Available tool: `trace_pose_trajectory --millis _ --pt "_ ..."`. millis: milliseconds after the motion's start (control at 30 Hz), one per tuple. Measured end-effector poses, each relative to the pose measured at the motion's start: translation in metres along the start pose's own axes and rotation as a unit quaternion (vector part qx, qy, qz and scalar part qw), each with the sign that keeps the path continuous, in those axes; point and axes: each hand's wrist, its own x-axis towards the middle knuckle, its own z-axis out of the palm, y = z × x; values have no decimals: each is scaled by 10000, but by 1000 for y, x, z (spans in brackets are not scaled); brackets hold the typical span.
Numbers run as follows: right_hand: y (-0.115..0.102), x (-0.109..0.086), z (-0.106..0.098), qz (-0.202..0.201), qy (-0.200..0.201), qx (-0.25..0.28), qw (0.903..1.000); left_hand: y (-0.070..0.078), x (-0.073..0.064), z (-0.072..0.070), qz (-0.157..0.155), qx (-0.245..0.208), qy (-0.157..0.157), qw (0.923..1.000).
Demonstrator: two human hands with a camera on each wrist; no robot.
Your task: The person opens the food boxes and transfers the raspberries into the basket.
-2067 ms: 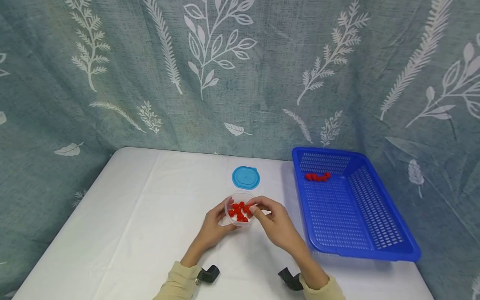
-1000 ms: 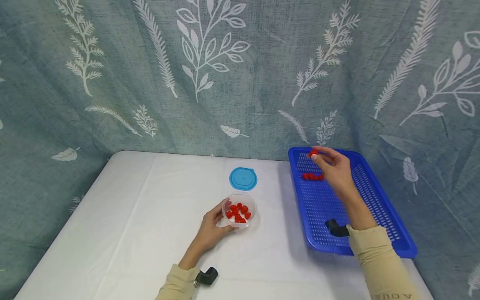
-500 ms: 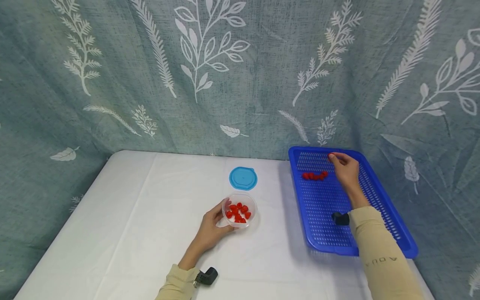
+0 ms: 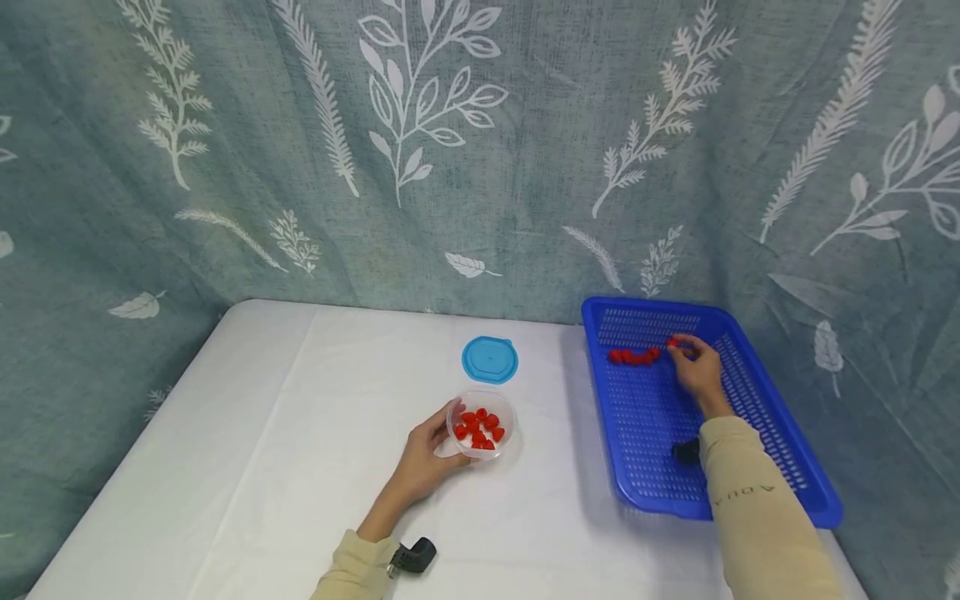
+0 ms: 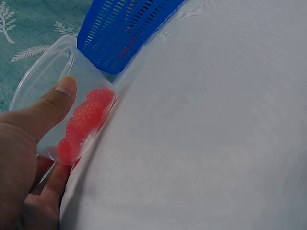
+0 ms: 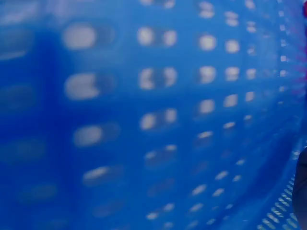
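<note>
My left hand [image 4: 426, 458] holds a clear plastic tub [image 4: 512, 421] on the table, thumb on its near side and fingers on the far side. Several red raspberries [image 5: 88, 115] lie at the bottom of the tub. Inside the blue basket [image 4: 660, 467], my right hand [image 4: 699, 371] pinches one raspberry [image 4: 672, 342] between thumb and fingertips. That berry is just right of a short row of raspberries [image 4: 633, 357] on the basket floor; whether it touches the floor is unclear. The right wrist view mostly shows blurred blue basket mesh [image 6: 187, 96].
A blue lid [image 4: 490, 360] lies flat on the white tablecloth [image 4: 300, 433] behind the tub. The raised basket walls surround my right hand. A green leaf-patterned curtain [image 4: 525, 183] hangs behind the table.
My right hand has carried a raspberry out of the tub to the basket and come down at the right end of the row. My left hand keeps its hold on the tub.
</note>
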Motion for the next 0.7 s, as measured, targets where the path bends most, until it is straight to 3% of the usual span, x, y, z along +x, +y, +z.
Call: trace_pose_trajectory --millis 300,700 --pt "9 -2 6 334 -520 -285 9977 3 1 -2 -51 165 -29 9998" --pt "28 -3 5 148 -567 386 9975 1 -2 -1 184 195 -91 9996"
